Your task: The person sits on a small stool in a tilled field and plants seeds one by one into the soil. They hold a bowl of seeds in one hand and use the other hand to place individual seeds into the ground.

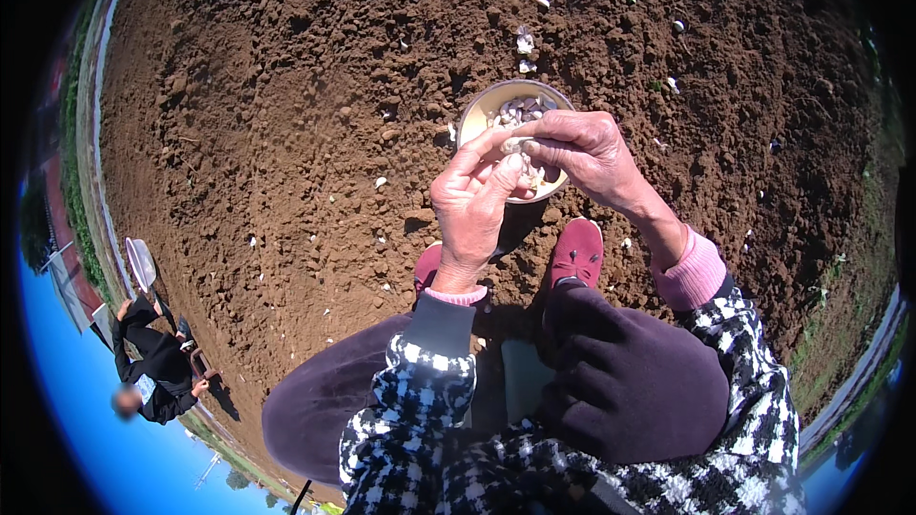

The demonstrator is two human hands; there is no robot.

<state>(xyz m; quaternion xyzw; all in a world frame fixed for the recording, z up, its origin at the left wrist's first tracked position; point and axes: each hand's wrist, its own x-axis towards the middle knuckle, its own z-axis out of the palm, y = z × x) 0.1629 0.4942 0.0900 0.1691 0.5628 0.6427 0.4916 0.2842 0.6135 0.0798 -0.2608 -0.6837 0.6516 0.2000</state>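
Note:
A pale round bowl (pixel 469 121) rests on tilled soil in front of my feet, with garlic cloves (pixel 517 113) heaped inside. Above it my two hands meet. Between the thumb and fingers of my left hand (pixel 471 200) is a piece of garlic (pixel 514 146) with papery skin. My right hand (pixel 590 154) pinches the same piece from the other side. Whether it is one clove or part of a bulb is hidden by the fingers. Below the fingertips, more garlic and loose skins (pixel 531 175) show in the bowl.
Single garlic cloves lie scattered over the brown soil (pixel 286 129), one clove (pixel 381 182) to the left. Bits of garlic skin (pixel 525 41) lie beyond the bowl. My red shoes (pixel 577 254) stand close behind it. Far left, a person (pixel 154 365) sits near a pale basin (pixel 141 265).

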